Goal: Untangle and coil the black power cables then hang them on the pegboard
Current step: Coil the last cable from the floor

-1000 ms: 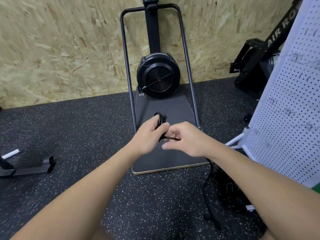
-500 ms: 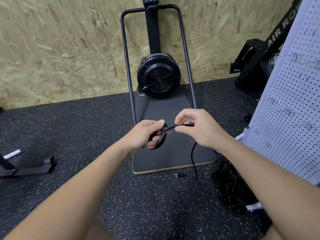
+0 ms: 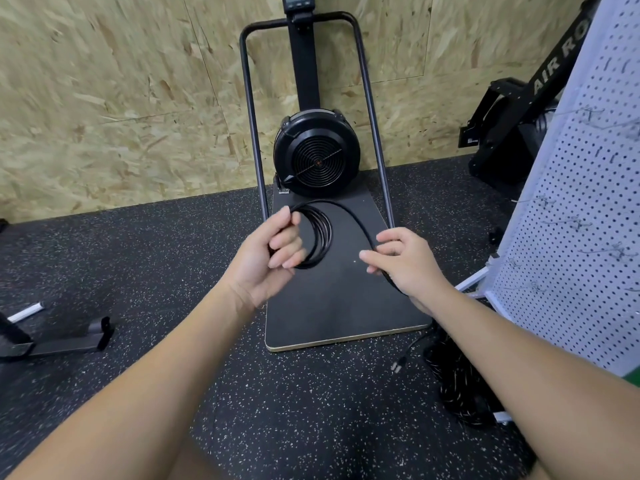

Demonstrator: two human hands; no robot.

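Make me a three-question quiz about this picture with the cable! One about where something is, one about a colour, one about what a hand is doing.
1. Where is the white pegboard?
A. right side
B. left side
C. overhead

2. What colour is the coiled power cable?
A. red
B. black
C. yellow

3. What is the left hand doing?
A. resting flat on the floor
B. gripping the coil
C. pointing at the wall

Answers:
1 A, it stands at the right edge.
2 B, its loops are black.
3 B, its fingers curl round the loops, while the right hand pinches the loose strand.
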